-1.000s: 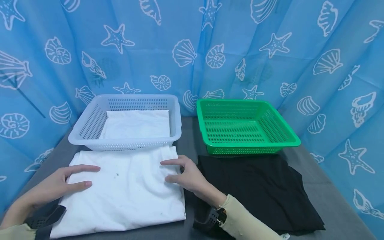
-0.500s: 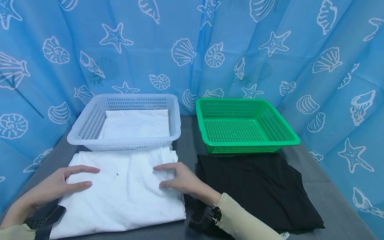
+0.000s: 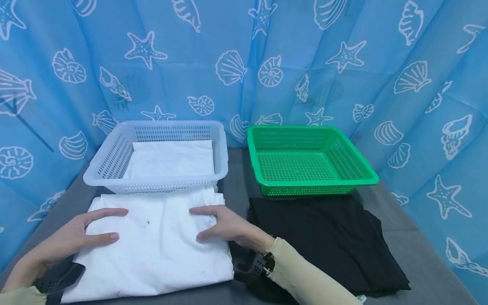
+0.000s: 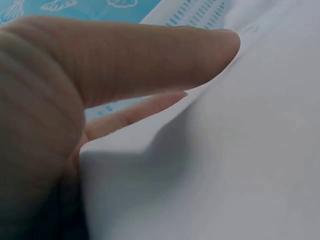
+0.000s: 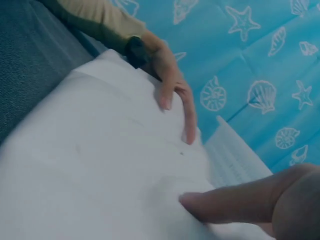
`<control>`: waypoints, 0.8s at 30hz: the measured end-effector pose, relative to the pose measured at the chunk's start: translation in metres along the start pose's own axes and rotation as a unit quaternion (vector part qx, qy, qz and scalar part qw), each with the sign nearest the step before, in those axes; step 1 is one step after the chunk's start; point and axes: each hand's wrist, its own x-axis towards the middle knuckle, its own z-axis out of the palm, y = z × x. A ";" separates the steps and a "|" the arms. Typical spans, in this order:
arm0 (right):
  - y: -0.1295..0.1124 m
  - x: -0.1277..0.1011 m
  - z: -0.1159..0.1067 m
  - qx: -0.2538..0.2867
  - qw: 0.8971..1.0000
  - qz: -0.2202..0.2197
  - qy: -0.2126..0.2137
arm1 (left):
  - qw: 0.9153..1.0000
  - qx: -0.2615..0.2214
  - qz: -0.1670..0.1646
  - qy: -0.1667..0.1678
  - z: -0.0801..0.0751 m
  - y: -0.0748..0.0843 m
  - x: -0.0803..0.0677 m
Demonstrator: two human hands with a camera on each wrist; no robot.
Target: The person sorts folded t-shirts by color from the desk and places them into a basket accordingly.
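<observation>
A folded white garment (image 3: 152, 254), marked by a small dark spot, lies in front of the white basket. At its left side my left hand (image 3: 84, 237) holds it, thumb and index finger stretched over the top. The other left fingers are hidden by the edge. On the right side my right hand (image 3: 225, 224) grips the opposite edge the same way, its lower fingers out of sight. In the left wrist view the thumb (image 4: 160, 57) lies along a raised ridge of the fabric. The right thumb (image 5: 220, 205) presses a dent into the cloth in the right wrist view.
Behind the garment stands a white basket (image 3: 156, 183) with another folded white cloth (image 3: 171, 159) inside. To its right is an empty green basket (image 3: 320, 183), with a folded black garment (image 3: 328, 245) in front. A blue shell-patterned curtain (image 3: 244, 63) borders the grey table (image 3: 404, 237).
My right hand has slid left and slightly down, further over the white garment's right edge. The left hand has stayed in place. The whole view has shifted a little.
</observation>
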 end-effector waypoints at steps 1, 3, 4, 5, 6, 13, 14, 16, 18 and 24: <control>-0.001 0.001 0.001 0.001 1.000 0.001 -0.004 | 1.000 0.002 0.002 0.001 0.000 0.001 0.000; -0.002 0.001 0.003 -0.001 1.000 0.004 -0.007 | 1.000 0.008 0.007 0.003 0.000 0.002 0.000; -0.003 0.001 0.004 -0.008 1.000 0.005 -0.005 | 1.000 0.012 0.008 0.005 0.000 0.002 0.000; -0.003 0.001 0.005 -0.014 1.000 0.006 -0.003 | 1.000 0.015 0.010 0.007 0.000 0.003 0.000; -0.003 0.001 0.005 -0.020 1.000 0.009 0.000 | 1.000 0.019 0.012 0.009 0.000 0.003 0.000; 0.000 -0.003 0.004 -0.024 1.000 0.003 0.017 | 1.000 0.027 0.010 0.012 -0.001 0.004 -0.003; 0.000 -0.004 0.004 -0.024 1.000 -0.001 0.021 | 0.999 0.030 0.010 0.014 -0.002 0.005 -0.004; 0.000 -0.006 0.002 -0.026 0.999 -0.011 0.024 | 0.999 0.035 0.016 0.018 -0.002 0.007 -0.005; -0.002 -0.009 0.001 -0.025 0.999 -0.020 0.028 | 0.999 0.042 0.019 0.023 -0.002 0.009 -0.007; -0.010 -0.021 -0.001 -0.017 0.998 -0.060 0.031 | 0.998 0.049 0.010 0.032 -0.002 0.015 -0.014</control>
